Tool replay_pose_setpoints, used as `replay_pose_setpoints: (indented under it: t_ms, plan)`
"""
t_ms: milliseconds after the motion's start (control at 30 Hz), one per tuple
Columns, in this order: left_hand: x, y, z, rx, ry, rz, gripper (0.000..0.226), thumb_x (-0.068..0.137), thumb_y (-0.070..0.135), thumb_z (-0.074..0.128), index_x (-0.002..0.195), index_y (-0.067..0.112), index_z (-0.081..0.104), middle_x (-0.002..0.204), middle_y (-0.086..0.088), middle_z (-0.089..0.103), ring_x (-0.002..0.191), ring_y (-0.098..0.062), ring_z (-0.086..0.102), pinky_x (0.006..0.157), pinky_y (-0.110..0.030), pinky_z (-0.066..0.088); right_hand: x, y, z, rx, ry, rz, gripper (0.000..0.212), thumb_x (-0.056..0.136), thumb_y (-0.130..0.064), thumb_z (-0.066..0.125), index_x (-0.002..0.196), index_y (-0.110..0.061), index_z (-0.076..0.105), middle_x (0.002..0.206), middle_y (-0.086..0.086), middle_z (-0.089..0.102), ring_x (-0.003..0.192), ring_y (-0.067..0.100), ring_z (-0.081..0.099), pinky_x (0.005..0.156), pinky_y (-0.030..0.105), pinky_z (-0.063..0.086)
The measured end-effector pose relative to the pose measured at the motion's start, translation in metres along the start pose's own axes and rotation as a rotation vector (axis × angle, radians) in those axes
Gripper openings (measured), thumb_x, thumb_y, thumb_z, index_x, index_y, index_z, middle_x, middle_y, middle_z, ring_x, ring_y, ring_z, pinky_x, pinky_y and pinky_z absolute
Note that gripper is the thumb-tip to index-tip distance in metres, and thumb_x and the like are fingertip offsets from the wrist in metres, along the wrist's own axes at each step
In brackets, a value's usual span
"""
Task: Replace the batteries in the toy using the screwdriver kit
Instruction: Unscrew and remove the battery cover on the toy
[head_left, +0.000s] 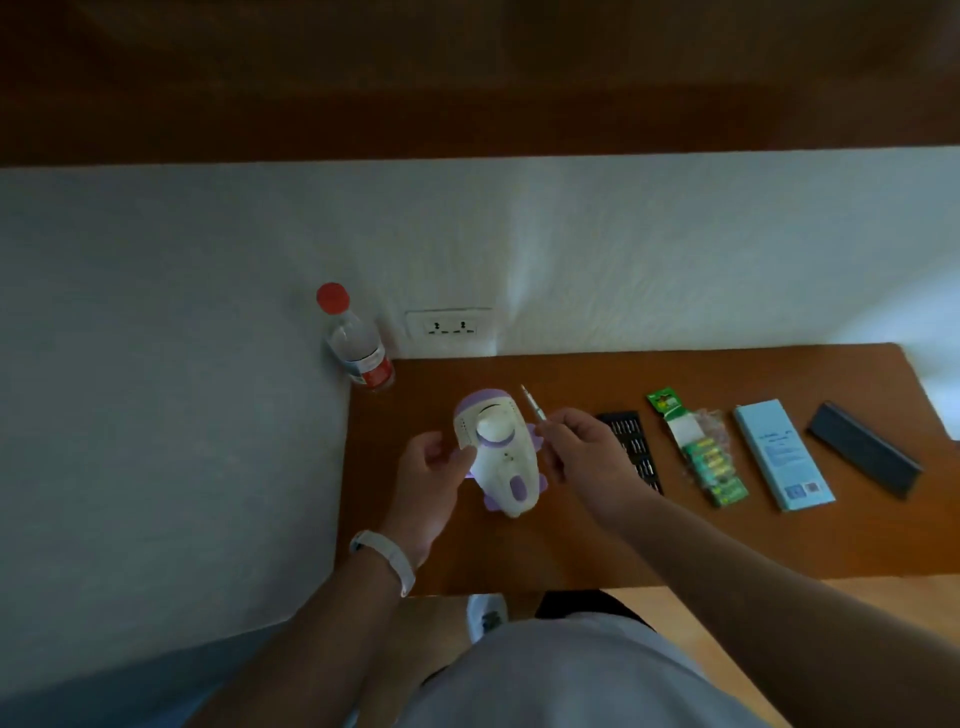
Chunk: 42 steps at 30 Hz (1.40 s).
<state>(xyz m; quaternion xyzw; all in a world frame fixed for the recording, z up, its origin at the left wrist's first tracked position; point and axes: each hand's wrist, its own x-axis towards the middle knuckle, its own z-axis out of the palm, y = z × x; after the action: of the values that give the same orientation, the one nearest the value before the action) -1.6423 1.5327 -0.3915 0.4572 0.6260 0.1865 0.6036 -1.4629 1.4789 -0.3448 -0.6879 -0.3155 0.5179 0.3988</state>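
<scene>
Grey shirt cloth (571, 675) fills the bottom edge, and both forearms reach from it over the brown table (571, 551). A white wristband (385, 560) sits on the left wrist.

The left grip (434, 470) is curled round the left side of the toy airplane (498, 457), a white and purple toy lying on the table with its nose pointing away from the person. The toy lies directly between the two grips.

The right grip (582, 452) pinches a slim screwdriver (535, 408). Its shaft angles up and away from the fingers, with the tip just beside the toy's nose and apparently not touching it. This hand hides the toy's right wing and the near left edge of the black bit tray (636, 452) just beyond its knuckles.

Further right of that grip, in a row:
- a green battery pack (714, 465) with torn clear wrapping
- a pale blue box (782, 454)
- a dark lid (862, 449), lying slantwise and well apart from the toy

Beyond the left grip, at the table's far corner, stands a water bottle (358, 348) with a red cap. A double wall socket (449, 327) is on the white wall beside it.
</scene>
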Motion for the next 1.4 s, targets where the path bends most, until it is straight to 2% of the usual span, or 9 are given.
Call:
replay_pose_setpoints:
  t_ms: [100,233,333,600,800,933,1133,1267,1400]
  plan:
    - [0.010,-0.013,0.002,-0.090,-0.132,-0.062,0.052,0.091,0.043,0.068,0.134,0.034,0.041,0.134,0.005,0.053,0.121,-0.018,0.054,0.102,-0.040,0.046,0.014,0.004,0.004,0.057,0.018,0.060,0.022,0.101,-0.019,0.049,0.086,-0.011,0.061,0.060,-0.002,0.054,0.050,0.009,0.050,0.056,0.027,0.043]
    - [0.020,-0.022,0.004,-0.210,-0.305,-0.123,0.073,0.082,0.048,0.076,0.142,0.025,0.041,0.138,0.002,0.058,0.121,-0.020,0.060,0.098,-0.044,0.046,0.025,0.012,0.011,0.073,0.066,0.068,0.023,0.100,-0.014,0.050,0.078,-0.012,0.059,0.060,0.000,0.053,0.049,0.011,0.049,0.049,0.026,0.044]
    - [0.025,-0.024,0.007,-0.260,-0.360,-0.128,0.070,0.078,0.043,0.074,0.140,0.027,0.045,0.134,0.001,0.063,0.119,-0.021,0.063,0.093,-0.045,0.050,0.029,0.021,0.015,0.097,0.075,0.089,0.025,0.099,-0.013,0.051,0.075,-0.013,0.058,0.056,-0.003,0.054,0.048,0.011,0.051,0.048,0.028,0.044]
    - [0.028,-0.024,0.019,-0.372,-0.278,-0.099,0.087,0.064,0.043,0.084,0.139,0.023,0.046,0.131,-0.005,0.066,0.116,-0.028,0.065,0.088,-0.047,0.056,0.033,0.030,0.014,0.182,0.060,0.108,0.026,0.099,-0.012,0.051,0.074,-0.012,0.057,0.055,-0.003,0.052,0.047,0.013,0.047,0.047,0.027,0.042]
    - [0.019,-0.019,0.017,-0.364,-0.246,-0.055,0.073,0.071,0.036,0.076,0.137,0.028,0.047,0.127,-0.005,0.067,0.110,-0.026,0.068,0.072,-0.035,0.055,0.022,0.029,0.018,0.195,0.021,0.103,0.030,0.100,-0.013,0.050,0.071,-0.015,0.054,0.056,-0.001,0.051,0.050,0.015,0.047,0.052,0.032,0.044]
    - [0.009,-0.009,0.011,-0.342,-0.242,0.019,0.074,0.068,0.040,0.079,0.134,0.029,0.049,0.124,-0.003,0.068,0.107,-0.024,0.069,0.075,-0.033,0.056,0.009,0.018,0.018,0.223,0.016,0.055,0.029,0.101,-0.014,0.050,0.072,-0.014,0.055,0.058,-0.001,0.051,0.051,0.016,0.047,0.054,0.035,0.044]
    - [-0.002,0.019,0.003,-0.360,-0.179,0.140,0.053,0.088,0.019,0.073,0.136,0.020,0.049,0.123,-0.005,0.069,0.103,-0.020,0.071,0.081,-0.038,0.060,-0.011,-0.020,0.016,0.257,0.000,-0.051,0.023,0.102,-0.011,0.047,0.080,-0.007,0.054,0.059,0.001,0.050,0.051,0.016,0.048,0.051,0.031,0.049]
    - [-0.015,0.043,-0.004,-0.404,-0.171,0.224,0.074,0.070,0.029,0.086,0.134,0.016,0.050,0.120,-0.005,0.070,0.101,-0.017,0.072,0.072,-0.027,0.058,-0.022,-0.044,0.012,0.233,0.018,-0.136,0.022,0.101,-0.011,0.048,0.081,-0.005,0.055,0.062,0.005,0.052,0.055,0.021,0.049,0.053,0.032,0.050]
    - [-0.029,0.067,-0.009,-0.429,-0.155,0.325,0.067,0.068,0.027,0.079,0.129,0.014,0.053,0.116,-0.003,0.073,0.099,-0.016,0.072,0.071,-0.024,0.057,-0.036,-0.066,0.009,0.214,0.028,-0.240,0.020,0.101,-0.010,0.050,0.083,-0.003,0.057,0.060,0.001,0.054,0.054,0.015,0.052,0.053,0.029,0.049]
